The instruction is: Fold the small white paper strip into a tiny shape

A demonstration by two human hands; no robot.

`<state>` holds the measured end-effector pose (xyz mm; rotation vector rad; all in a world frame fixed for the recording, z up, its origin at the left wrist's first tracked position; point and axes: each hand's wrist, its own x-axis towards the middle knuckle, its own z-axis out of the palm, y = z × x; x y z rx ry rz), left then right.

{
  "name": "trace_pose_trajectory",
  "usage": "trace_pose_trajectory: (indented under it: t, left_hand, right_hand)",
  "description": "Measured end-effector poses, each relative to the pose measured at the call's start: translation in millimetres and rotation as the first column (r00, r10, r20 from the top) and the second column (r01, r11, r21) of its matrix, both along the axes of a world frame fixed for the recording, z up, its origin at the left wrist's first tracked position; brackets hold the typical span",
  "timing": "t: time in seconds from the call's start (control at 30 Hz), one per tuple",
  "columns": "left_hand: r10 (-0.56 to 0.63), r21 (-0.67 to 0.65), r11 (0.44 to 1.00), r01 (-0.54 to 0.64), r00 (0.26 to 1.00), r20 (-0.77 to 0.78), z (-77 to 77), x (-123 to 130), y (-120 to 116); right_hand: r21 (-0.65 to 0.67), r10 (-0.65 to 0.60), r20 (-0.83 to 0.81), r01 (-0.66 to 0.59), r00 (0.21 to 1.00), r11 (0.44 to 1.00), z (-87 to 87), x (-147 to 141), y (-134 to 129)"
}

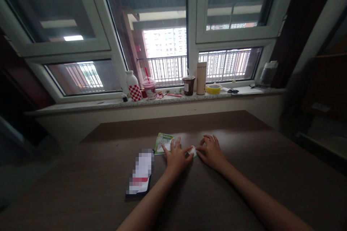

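Note:
Between my two hands is a small white piece with a greenish edge (192, 151), perhaps paper or film; its kind is too small to make out. My left hand (177, 157) pinches its left side with thumb and forefinger, while the other fingers spread out. On its right side, the thumb and forefinger of my right hand (212, 152) close on it, the remaining fingers raised. A flat green-and-white packet (159, 148) lies on the table, partly covered by the spread fingers of my left hand.
A phone (141, 169) with a blurred screen lies left of my left forearm on the brown table (103, 158). Along the windowsill stand a checkered bottle (134, 86), drink cups (189, 86), a tan flask (201, 79), yellow tape (213, 89) and scissors (233, 91).

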<state>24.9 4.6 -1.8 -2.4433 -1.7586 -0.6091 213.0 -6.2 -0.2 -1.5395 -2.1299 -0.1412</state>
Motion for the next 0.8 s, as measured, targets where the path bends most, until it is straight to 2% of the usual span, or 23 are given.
trace_pose_trajectory:
  t: [0.47,0.67,0.73,0.8]
  left_hand:
    - [0.009,-0.035,0.999,-0.008,1.0,0.016,-1.2,0.2,-0.3]
    - [-0.004,-0.003,1.0,0.004,0.999,0.036,-0.8,2.4,0.1]
    - [-0.014,0.007,1.0,0.014,0.999,0.038,-0.2,2.6,0.7]
    - [-0.018,0.012,1.0,0.017,0.999,0.041,0.1,2.5,1.1]
  right_hand:
    - [0.007,-0.041,-0.011,0.041,0.999,0.999,2.9,0.7,-5.4]
    - [0.012,-0.066,-0.05,0.067,0.997,0.998,-0.3,0.3,-5.4]
    - [0.014,-0.027,-0.054,0.028,0.998,1.0,-3.8,-0.2,-3.3]
    - [0.004,0.068,-0.036,-0.068,0.997,0.998,-6.9,-1.2,-1.2]
